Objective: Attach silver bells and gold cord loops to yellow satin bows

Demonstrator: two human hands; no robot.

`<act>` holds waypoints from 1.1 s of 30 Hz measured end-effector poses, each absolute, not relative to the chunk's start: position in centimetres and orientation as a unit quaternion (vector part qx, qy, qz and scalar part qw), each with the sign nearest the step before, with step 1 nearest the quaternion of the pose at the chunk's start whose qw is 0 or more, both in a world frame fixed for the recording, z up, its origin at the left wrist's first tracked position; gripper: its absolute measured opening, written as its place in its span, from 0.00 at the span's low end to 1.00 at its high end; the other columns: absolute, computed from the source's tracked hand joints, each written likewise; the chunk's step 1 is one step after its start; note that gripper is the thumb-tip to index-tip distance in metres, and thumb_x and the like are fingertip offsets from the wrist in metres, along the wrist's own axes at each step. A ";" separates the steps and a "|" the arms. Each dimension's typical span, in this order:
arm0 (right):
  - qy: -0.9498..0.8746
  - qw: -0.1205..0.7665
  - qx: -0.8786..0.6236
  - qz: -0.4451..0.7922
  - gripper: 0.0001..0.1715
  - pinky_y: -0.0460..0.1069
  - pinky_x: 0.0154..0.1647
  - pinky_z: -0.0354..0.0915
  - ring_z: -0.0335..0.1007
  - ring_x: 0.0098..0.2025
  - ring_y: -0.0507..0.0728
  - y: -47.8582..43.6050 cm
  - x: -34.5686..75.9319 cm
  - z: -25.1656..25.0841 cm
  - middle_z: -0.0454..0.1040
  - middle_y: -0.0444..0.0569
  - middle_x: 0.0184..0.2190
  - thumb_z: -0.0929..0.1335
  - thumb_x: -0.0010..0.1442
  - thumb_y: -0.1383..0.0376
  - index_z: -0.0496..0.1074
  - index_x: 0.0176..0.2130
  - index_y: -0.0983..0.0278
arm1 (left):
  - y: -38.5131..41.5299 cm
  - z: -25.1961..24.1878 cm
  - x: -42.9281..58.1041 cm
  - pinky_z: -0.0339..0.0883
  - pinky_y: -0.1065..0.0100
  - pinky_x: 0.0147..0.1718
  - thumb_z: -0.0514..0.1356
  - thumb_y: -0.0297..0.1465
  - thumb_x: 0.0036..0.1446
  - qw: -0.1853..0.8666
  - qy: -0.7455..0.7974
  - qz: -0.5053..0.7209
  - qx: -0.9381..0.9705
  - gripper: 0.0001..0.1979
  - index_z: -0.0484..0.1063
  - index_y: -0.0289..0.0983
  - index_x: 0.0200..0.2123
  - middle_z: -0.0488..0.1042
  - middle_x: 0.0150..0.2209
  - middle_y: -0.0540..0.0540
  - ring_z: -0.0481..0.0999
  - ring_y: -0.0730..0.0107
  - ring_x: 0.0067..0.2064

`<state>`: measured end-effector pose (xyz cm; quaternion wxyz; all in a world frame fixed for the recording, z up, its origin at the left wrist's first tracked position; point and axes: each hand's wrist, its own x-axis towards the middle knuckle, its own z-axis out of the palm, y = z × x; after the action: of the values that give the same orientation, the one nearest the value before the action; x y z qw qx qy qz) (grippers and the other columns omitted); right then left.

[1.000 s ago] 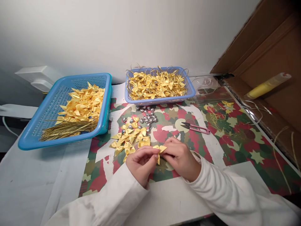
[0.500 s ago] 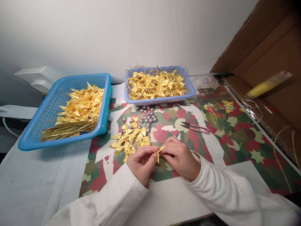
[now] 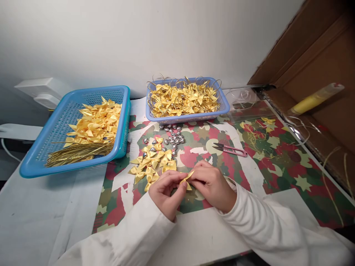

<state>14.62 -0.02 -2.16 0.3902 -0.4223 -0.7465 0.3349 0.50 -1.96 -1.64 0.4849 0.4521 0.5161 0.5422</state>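
A yellow ribbon bow (image 3: 188, 180) is pinched between both hands above the patterned table cover. My left hand (image 3: 168, 192) grips it from the left with thumb and fingers. From the other side, my right hand (image 3: 213, 184) holds its right part, fingers curled. Part of the bow is hidden by the fingertips. Just beyond my left hand lies a loose pile of yellow bows (image 3: 152, 162). Behind the pile sit several small silver bells (image 3: 175, 138). Thread snips with a pink handle (image 3: 231, 149) rest on the cover beyond my right hand.
At the left stands a blue basket (image 3: 37, 168) with yellow bows and a bundle of gold wire ties (image 3: 77, 153). A second basket (image 3: 188, 118) by the wall holds bows with gold loops. Yellow thread scraps (image 3: 253, 135) lie at right, near a cardboard box (image 3: 310, 55).
The bow has turned slightly between the fingertips, and its lower tail now shows farther right. Both hands keep nearly the same place; the view has shifted slightly.
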 end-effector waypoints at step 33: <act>-0.756 0.400 -0.412 0.314 0.11 0.49 0.33 0.63 0.62 0.30 0.52 0.2 14.6 -2.5 0.74 0.46 0.25 0.65 0.56 0.76 0.72 0.26 0.65 | -1.6 -3.3 -0.8 0.67 0.75 0.27 0.62 0.23 0.48 0.472 0.488 0.490 0.547 0.09 0.79 0.40 0.32 0.73 0.28 0.47 0.72 0.74 0.30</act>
<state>14.63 0.18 -2.51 0.4001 -0.4123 -0.7561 0.3136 -0.75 -1.64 -3.35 0.4720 0.5468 0.4877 0.4903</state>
